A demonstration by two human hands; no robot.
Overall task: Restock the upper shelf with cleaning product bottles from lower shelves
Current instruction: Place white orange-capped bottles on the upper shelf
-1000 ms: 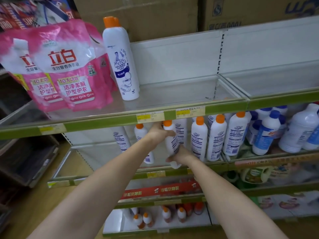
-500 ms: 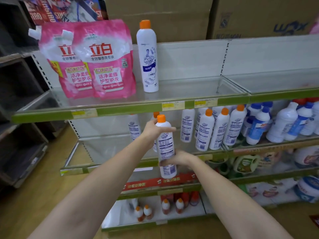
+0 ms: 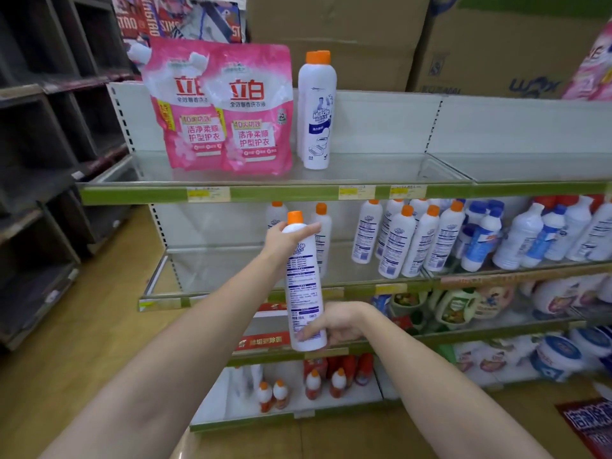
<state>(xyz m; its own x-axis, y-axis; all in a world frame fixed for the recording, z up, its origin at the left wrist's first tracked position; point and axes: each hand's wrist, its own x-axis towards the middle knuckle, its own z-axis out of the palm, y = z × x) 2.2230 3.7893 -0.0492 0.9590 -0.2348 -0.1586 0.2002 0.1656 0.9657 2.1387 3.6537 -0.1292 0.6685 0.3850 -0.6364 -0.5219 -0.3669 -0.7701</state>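
The white bottle [image 3: 304, 279] with the orange cap is held upright in the air in front of the lower shelf [image 3: 390, 288], the left hand [image 3: 287, 238] wrapped round its top and the right hand [image 3: 334, 322] curled round its bottom, likely to keep it steady on the way to the upper shelf [image 3: 265, 193].

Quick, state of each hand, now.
Left hand: closed round the bottle near its cap.
Right hand: closed round the bottle's base.
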